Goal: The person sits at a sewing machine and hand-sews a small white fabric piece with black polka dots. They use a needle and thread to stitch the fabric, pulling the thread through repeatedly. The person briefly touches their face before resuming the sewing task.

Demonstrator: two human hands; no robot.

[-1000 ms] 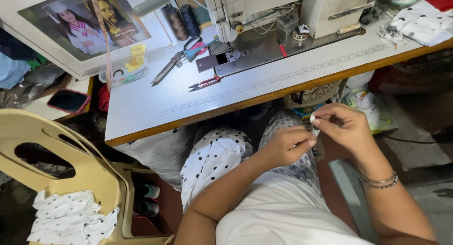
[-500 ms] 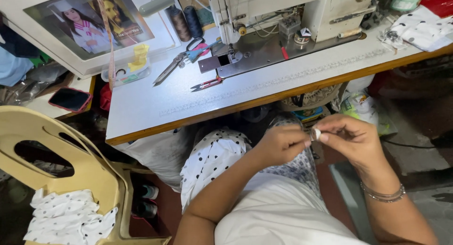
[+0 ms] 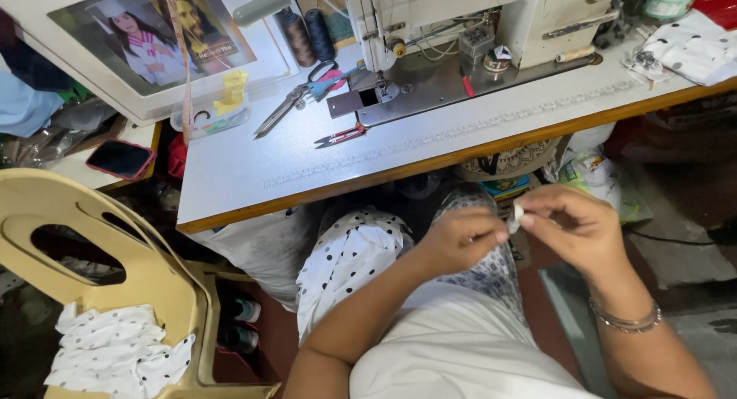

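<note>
Over my lap, my left hand [image 3: 461, 239] and my right hand [image 3: 577, 228] meet, fingertips pinched on a small white piece of cloth [image 3: 517, 216] held between them. A bracelet sits on my right wrist. White fabric with black dots [image 3: 349, 262] drapes over my left knee below the table's front edge [image 3: 368, 185]. A sewing machine [image 3: 468, 30] stands on the table beyond my hands.
Scissors [image 3: 295, 99] and red thread snips [image 3: 338, 136] lie on the white tabletop, thread spools behind them. A framed photo [image 3: 153, 38] leans at the left. Dotted fabric lies on a yellow plastic chair [image 3: 100, 276]. More dotted fabric [image 3: 691, 49] rests at the table's right end.
Both hands have stayed together over my lap, shifting slightly while working the small white piece; the view drifted a little.
</note>
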